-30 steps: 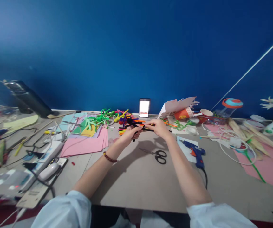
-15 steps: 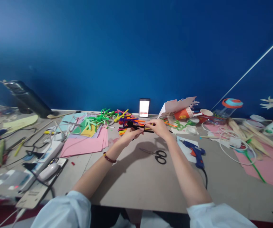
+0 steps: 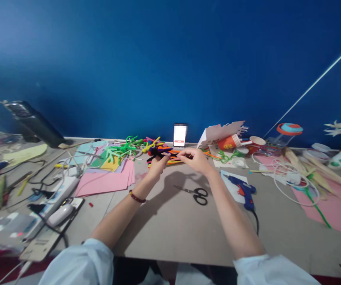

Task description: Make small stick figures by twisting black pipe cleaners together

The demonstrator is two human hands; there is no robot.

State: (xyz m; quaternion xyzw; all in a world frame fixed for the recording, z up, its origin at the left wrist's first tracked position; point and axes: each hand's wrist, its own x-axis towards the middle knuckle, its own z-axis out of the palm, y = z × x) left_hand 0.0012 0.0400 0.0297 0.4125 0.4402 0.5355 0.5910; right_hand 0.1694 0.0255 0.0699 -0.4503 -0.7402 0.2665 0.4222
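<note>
My left hand [image 3: 158,165] is closed on a fuzzy black pipe-cleaner piece [image 3: 155,153], which pokes out above the thumb. Close by on the right, my right hand [image 3: 197,160] makes a pinch, its fingertips pointing toward the left hand. What lies between those fingertips is too small to make out. Behind both hands is a bundle of coloured pipe cleaners [image 3: 174,161], partly covered by them. Black-handled scissors [image 3: 200,196] lie open on the table below the hands.
Pink paper sheets [image 3: 105,183] and green pipe-cleaner shapes [image 3: 122,149] lie to the left, near a power strip [image 3: 53,204]. A lit phone [image 3: 180,135] leans on the blue wall. At right are a blue glue gun [image 3: 247,192] and red paper cups [image 3: 229,141].
The black strand that stretched across both hands no longer shows at the right. My left hand has shifted slightly left, and a gap has opened between the hands.
</note>
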